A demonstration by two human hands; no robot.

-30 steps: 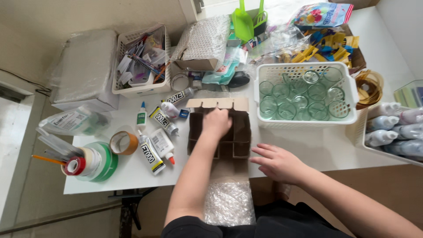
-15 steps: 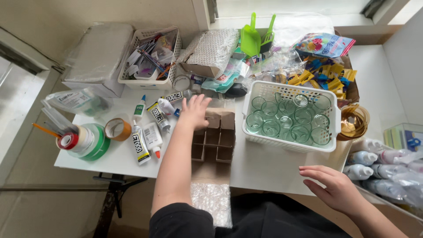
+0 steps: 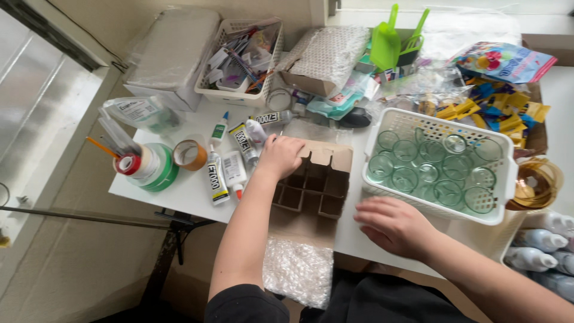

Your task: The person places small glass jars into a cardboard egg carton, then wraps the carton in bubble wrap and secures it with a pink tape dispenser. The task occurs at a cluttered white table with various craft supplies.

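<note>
In the head view, the left hand (image 3: pixel 281 157) lies palm down, fingers curled, on the far left corner of a cardboard divider (image 3: pixel 314 182), a brown grid of small cells sitting at the near edge of the white table (image 3: pixel 185 191). The right hand (image 3: pixel 391 226) rests flat and open on the table, holding nothing, just touching the near wall of a white basket (image 3: pixel 505 179) full of clear glass jars (image 3: pixel 433 170). Glue tubes (image 3: pixel 224 173) crowd the divider's left side and the basket stands just beside its right side, so free tabletop is left only in a narrow strip near the front edge. A sheet of bubble wrap (image 3: pixel 299 272) hangs below that edge. Tape rolls (image 3: pixel 149 164) sit at the table's left end.

Half a second earlier the right hand was off the table, low and to the right; it has now come up to the basket. The left hand has stayed on the divider
</note>
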